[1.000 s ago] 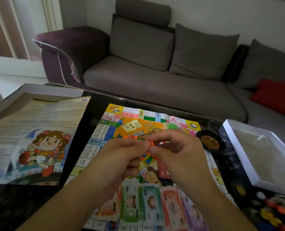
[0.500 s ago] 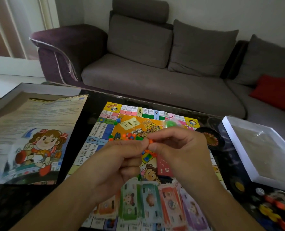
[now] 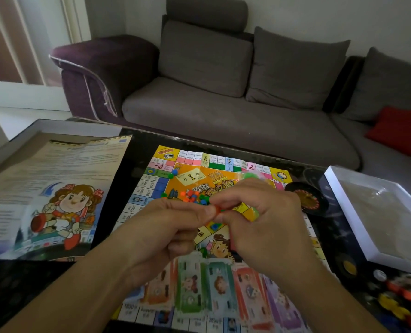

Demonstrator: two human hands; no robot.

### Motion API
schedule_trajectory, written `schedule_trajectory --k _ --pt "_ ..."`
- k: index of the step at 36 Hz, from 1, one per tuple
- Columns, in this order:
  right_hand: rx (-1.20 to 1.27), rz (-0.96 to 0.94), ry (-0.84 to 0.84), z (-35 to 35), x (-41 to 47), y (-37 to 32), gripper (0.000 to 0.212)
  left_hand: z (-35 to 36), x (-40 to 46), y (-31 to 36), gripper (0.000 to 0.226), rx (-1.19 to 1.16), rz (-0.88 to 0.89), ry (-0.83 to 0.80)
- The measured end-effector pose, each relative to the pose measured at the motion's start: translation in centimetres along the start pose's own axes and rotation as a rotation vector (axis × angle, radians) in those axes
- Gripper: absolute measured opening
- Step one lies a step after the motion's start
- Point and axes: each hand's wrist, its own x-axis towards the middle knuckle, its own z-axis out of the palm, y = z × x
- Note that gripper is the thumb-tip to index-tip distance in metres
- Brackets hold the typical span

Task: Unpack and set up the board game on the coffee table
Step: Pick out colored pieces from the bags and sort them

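Both hands are meeting above the board lying on the desk: the left hand and right hand are together pinching a small orange piece, fingers curled. Loose coloured pieces are sitting on the board just beyond the fingertips

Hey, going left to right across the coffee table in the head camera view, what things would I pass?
Box lid with the cartoon girl → game board → left hand → right hand, both pinching a small orange piece → black roulette wheel → white box tray.
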Motion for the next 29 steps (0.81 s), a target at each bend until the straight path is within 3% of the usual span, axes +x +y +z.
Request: schedule_trajectory --k 9,12,15,21,29 --pt "-0.125 -0.063 -0.078 -0.5 -0.1 0.6 0.029 0.8 0.3 0.2 0.016 0.115 0.038 -0.003" --pt "-0.128 0.027 -0.038 -0.6 0.0 1.0 0.025 1.4 1.1 0.2 0.012 0.021 0.018 0.024" --pt "-0.011 0.203 -0.002 -0.6 0.0 1.2 0.023 1.3 1.5 0.2 0.035 -0.076 -0.033 0.055" --pt "0.381 0.447 -0.015 -0.6 0.4 0.6 0.020 0.4 0.7 0.1 0.029 0.335 0.056 0.082" --pt "0.512 0.520 -0.028 -0.1 0.2 -0.1 0.013 0.6 0.2 0.2 0.016 0.541 0.222 0.144"
